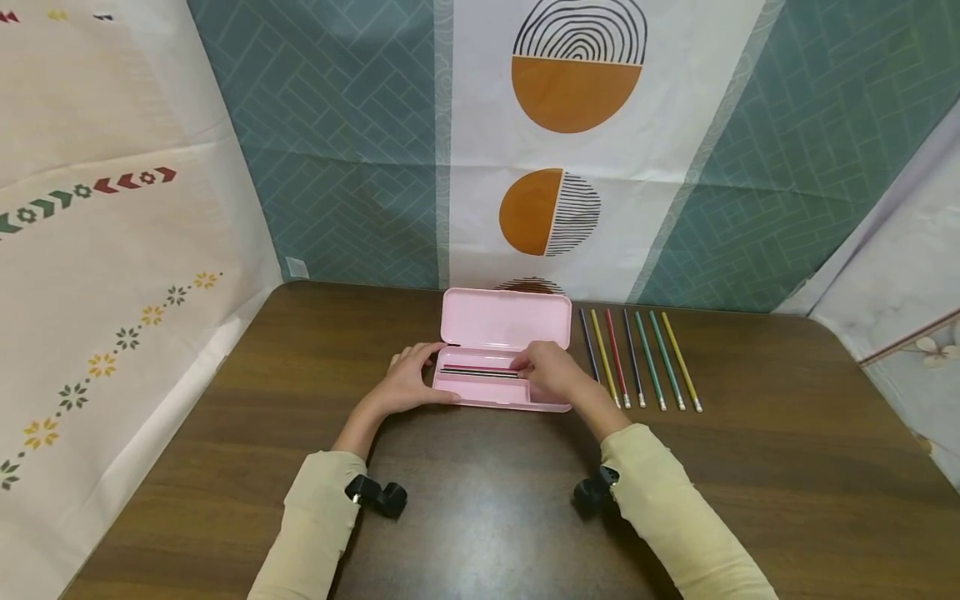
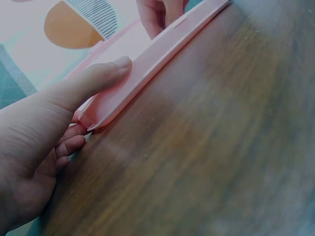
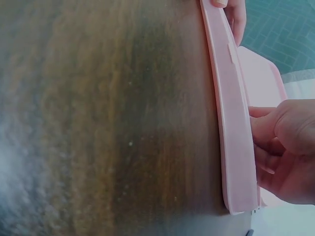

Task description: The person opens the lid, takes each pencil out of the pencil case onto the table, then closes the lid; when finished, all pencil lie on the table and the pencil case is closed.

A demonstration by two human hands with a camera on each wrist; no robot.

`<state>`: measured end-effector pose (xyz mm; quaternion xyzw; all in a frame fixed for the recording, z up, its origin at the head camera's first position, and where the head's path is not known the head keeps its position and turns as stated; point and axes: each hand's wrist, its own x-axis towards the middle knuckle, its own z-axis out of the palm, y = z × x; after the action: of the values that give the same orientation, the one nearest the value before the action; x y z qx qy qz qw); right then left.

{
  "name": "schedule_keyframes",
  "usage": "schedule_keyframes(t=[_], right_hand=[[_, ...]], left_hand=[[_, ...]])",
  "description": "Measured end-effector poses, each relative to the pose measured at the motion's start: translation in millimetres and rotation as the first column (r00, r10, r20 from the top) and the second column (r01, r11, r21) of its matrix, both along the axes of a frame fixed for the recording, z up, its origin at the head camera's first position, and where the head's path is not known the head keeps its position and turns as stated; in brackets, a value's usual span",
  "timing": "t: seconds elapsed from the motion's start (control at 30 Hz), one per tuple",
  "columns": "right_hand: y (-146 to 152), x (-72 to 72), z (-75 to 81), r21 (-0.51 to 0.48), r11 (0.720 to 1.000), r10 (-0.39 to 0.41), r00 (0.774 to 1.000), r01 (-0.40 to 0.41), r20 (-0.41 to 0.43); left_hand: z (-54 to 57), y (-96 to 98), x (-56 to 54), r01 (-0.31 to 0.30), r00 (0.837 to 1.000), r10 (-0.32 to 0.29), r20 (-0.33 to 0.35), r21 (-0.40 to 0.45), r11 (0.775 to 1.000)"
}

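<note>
Left grip (image 1: 405, 382): clamped on the left end of the pink pencil case (image 1: 483, 390); we are pressing the thumb against its front wall and curling other fingers round its corner.

Right grip (image 1: 551, 369): we are dipping its bent fingers into the right half of the case; the front wall is hiding the tips from the right wrist view, so we cannot tell whether they are pinching anything.

Case, one: sitting near the far edge of the brown wood-grain bench (image 1: 765, 417), between both grips; its lid (image 1: 506, 318) is lying folded back on the far side.

Inner pencils (image 1: 480, 372), red and dark: lying lengthwise, side by side, in the rear compartment, their right ends running up to the right grip.

Loose pencils (image 1: 633, 358), seven: lying in a row on the bench, just right of the case, pale ends facing us; from the left we are counting dark blue, yellow, red, dark, green, green, yellow. Our right forearm is partly hiding the first.

Sleeves (image 1: 675, 500), two: pale yellow; we are wearing a black camera (image 1: 377, 497) at each wrist.

Wall cloth (image 1: 577, 96): hanging behind the bench, showing orange half-discs between teal panels.
</note>
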<state>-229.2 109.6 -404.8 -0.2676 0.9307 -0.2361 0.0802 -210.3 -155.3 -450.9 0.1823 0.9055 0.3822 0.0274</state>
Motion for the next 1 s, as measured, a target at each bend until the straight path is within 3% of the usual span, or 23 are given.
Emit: schedule_keyframes(t=[0.4,0.83,1.0], right_hand=[[-2,5.9,-0.5,0.017,0.999,-0.044,0.998,0.045,-0.038],[8,2.0,16.7,-0.08,0.996,-0.054,0.975,0.038,-0.214],[17,0.3,26.6,-0.121,0.991,-0.078,0.966,0.049,-0.246]], left_hand=[[-2.0,1.5,0.9,0.005,1.0,-0.005,0.001,0.002,1.0],[-1.0,1.2,-0.9,0.001,1.0,-0.001,-0.004,-0.009,1.0],[-0.8,0.0,-0.6,0.001,1.0,-0.001,-0.004,-0.005,1.0]])
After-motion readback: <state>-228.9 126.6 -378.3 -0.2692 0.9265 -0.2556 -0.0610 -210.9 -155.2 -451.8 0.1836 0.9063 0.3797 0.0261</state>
